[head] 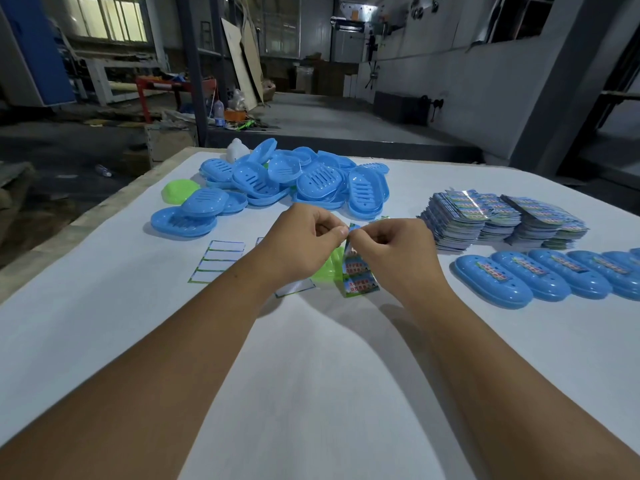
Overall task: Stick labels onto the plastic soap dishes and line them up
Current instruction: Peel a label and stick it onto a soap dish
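Note:
My left hand (pixel 304 233) and my right hand (pixel 391 247) meet over the middle of the table, both pinching the top of a printed label sheet (pixel 360 275) that hangs down between them. A green soap dish (pixel 329 270) lies on the table under my hands, partly hidden by them. A heap of blue soap dishes (pixel 294 178) is piled at the far side. To the right, several labelled blue dishes (pixel 540 275) lie side by side in a row.
Stacks of label sheets (pixel 502 220) stand at the right, behind the row. Peeled backing sheets (pixel 218 261) lie left of my hands. A green dish (pixel 180 190) and a white object (pixel 237 148) sit by the heap. The table's left edge (pixel 104 209) runs diagonally.

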The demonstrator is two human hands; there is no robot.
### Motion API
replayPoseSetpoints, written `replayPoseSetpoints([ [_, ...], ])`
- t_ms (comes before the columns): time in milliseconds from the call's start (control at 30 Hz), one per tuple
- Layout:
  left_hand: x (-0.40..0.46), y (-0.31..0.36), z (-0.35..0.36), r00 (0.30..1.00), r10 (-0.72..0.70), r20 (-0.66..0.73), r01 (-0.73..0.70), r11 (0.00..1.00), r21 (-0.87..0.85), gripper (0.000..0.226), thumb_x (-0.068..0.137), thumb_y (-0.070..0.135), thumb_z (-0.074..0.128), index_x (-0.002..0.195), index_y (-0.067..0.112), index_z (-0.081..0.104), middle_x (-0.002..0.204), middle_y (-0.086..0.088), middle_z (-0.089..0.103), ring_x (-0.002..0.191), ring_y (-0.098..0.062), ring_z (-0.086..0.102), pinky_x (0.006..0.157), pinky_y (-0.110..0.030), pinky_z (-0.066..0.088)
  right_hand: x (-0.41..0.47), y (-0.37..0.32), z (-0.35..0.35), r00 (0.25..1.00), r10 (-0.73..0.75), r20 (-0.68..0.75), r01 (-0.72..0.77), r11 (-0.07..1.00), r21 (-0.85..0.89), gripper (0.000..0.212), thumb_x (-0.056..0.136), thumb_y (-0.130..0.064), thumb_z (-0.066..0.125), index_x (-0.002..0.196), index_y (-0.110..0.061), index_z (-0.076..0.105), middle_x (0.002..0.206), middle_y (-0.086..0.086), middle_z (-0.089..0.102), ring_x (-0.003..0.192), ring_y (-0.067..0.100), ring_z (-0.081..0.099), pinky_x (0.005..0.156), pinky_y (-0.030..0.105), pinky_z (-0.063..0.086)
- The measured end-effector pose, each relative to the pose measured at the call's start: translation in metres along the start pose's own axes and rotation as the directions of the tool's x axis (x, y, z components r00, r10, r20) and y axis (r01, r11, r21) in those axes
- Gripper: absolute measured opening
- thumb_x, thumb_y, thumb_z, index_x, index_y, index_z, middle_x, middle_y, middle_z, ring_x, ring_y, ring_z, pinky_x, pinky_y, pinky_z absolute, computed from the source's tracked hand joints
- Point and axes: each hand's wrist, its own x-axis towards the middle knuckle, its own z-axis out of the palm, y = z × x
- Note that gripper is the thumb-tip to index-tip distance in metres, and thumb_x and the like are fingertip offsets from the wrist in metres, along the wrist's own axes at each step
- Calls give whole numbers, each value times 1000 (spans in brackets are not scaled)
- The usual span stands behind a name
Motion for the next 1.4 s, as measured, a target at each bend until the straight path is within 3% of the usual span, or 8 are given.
replayPoseSetpoints([
  [367, -3, 1, 8, 999, 24, -27, -21, 994, 109, 12, 95, 27, 65, 87, 28, 74, 73, 14, 69, 66, 1, 60, 65, -19, 48, 1, -1, 2, 999, -28, -29, 23, 990, -141, 38, 69, -47, 51, 65, -16, 72, 59, -2, 67, 62, 20, 62, 59, 41, 57],
  [533, -2, 1, 7, 999, 10, -38, -5, 992, 125, 12, 95, 29, 63, 92, 27, 75, 74, 16, 67, 69, 0, 61, 61, -17, 43, 1, -1, 3, 999, -40, -19, 37, 990, -135, 38, 74, -40, 52, 69, -6, 69, 61, 11, 62, 54, 18, 46, 56, 40, 50],
  [867, 1, 1, 3, 983, -122, -135, 136, 986, 99, 18, 87, 30, 65, 73, 20, 70, 60, 12, 63, 58, -3, 55, 57, -24, 41, 7, 4, -2, 1000, 16, 4, -16, 998, -60, 32, 83, -21, 59, 57, -4, 54, 47, -4, 36, 50, 9, 29, 51, 28, 28],
  [967, 2, -1, -3, 966, -192, -173, 217, 967, 135, 29, 86, 31, 60, 74, 5, 66, 62, 3, 58, 58, -14, 50, 57, -31, 43, 8, 6, -3, 999, 47, 24, -46, 998, -45, 30, 82, -21, 59, 66, 4, 60, 59, 19, 48, 54, 10, 30, 54, 29, 28],
  [1133, 4, -5, -17, 943, -273, -188, 319, 905, 282, 32, 87, 33, 52, 65, 10, 54, 64, -11, 50, 62, -23, 47, 57, -38, 41, 8, 9, -3, 996, 79, 36, -77, 996, -37, 31, 80, -21, 60, 70, 8, 62, 57, 10, 43, 53, 12, 29, 48, 28, 25],
  [1200, 7, -9, -23, 931, -304, -202, 358, 867, 346, 39, 87, 36, 51, 84, -1, 63, 81, -26, 59, 70, -32, 56, 57, -33, 35, 8, 9, -3, 996, 80, 28, -79, 996, -42, 31, 79, -20, 60, 71, 9, 61, 56, 7, 38, 52, 12, 27, 46, 26, 23],
  [1267, 10, -15, -28, 920, -319, -228, 388, 820, 421, 48, 86, 38, 50, 103, -5, 63, 100, -25, 64, 89, -39, 62, 60, -34, 35, 8, 9, -4, 996, 91, 24, -90, 995, -39, 32, 79, -20, 60, 72, 11, 60, 57, 8, 36, 51, 12, 26, 46, 27, 22],
  [1400, 13, -29, -40, 903, -294, -315, 429, 682, 593, 33, 90, 44, 48, 91, 11, 54, 87, -7, 55, 84, -30, 53, 66, -34, 39, 9, 11, -4, 993, 116, 21, -114, 992, -59, 34, 80, -22, 60, 75, 11, 62, 57, 7, 35, 51, 14, 27, 47, 27, 22],
])
